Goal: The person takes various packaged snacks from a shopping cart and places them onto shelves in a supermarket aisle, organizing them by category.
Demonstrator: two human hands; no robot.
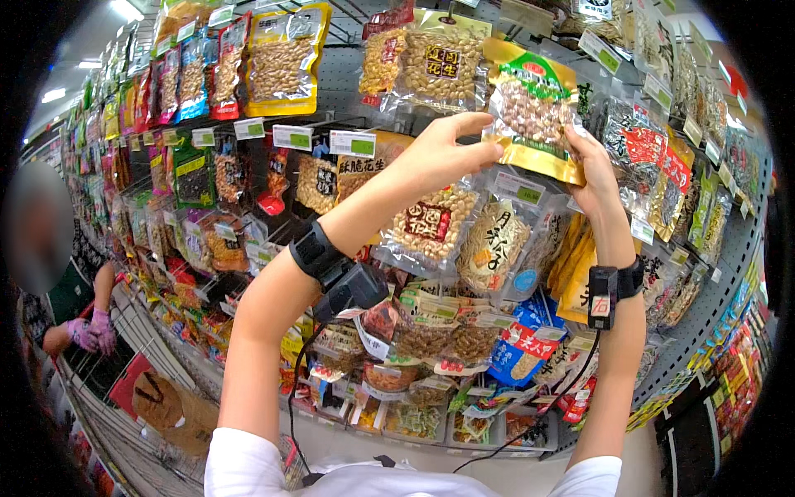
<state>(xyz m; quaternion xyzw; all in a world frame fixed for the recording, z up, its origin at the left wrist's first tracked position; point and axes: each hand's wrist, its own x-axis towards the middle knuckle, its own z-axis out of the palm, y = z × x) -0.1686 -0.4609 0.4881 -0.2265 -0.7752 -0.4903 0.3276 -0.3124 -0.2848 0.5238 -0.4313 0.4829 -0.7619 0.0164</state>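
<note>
My right hand (593, 163) grips the right edge of a green and gold snack bag (535, 112) with a clear window, through which nuts show. My left hand (464, 144) is at the bag's left edge, its thumb and fingers apart; whether they press on it is hard to tell. The bag is held up tilted in front of the rack. To its left hangs a clear bag of peanuts (442, 65). Below it hang another peanut bag (428, 227) and a bag of seeds (495, 245). Black straps with small devices are on both my forearms.
Pegboard shelving (348, 74) with hooks, price tags and many hanging snack bags curves around me. Low bins (416, 422) hold more packets. At the left stands a person in purple gloves (93, 332) behind a metal shopping cart (146, 310) with a cardboard box (186, 413).
</note>
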